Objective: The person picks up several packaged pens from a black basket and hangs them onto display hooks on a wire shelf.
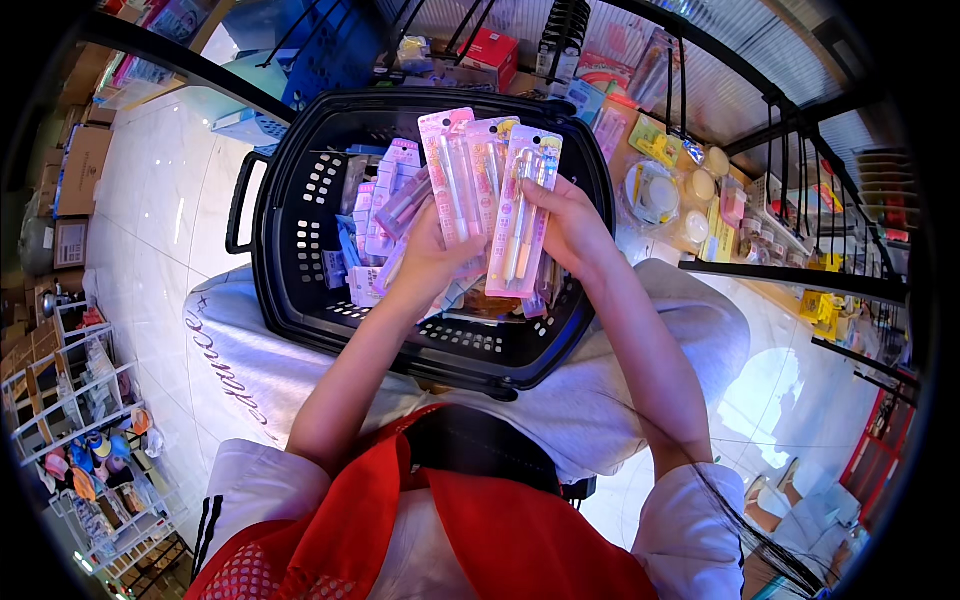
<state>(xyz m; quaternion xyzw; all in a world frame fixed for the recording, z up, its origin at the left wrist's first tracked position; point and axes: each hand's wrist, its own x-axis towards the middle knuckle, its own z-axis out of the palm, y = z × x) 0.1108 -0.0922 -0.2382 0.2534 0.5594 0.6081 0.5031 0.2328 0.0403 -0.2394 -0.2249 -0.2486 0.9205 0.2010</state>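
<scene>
Above a black plastic shopping basket (292,285), my two hands hold several pink blister packs of pens, fanned side by side. My left hand (435,251) grips the left pen pack (455,180), its thumb across the lower part. Partly covered between the others is a middle pen pack (489,161). My right hand (566,217) pinches the right pen pack (517,217) by its right edge, thumb on the front. Inside the basket lie pink and lilac stationery packs (394,169), a blue pack (349,240) and other packaged goods partly hidden under my hands.
The basket rests at my lap, its side handle (238,202) sticking out left. Black display hooks (670,86) project from a rack ahead and right. A red box (489,56), round containers (652,191) and a white basket (772,206) stand on the shelf. White wire racks (71,382) are at left.
</scene>
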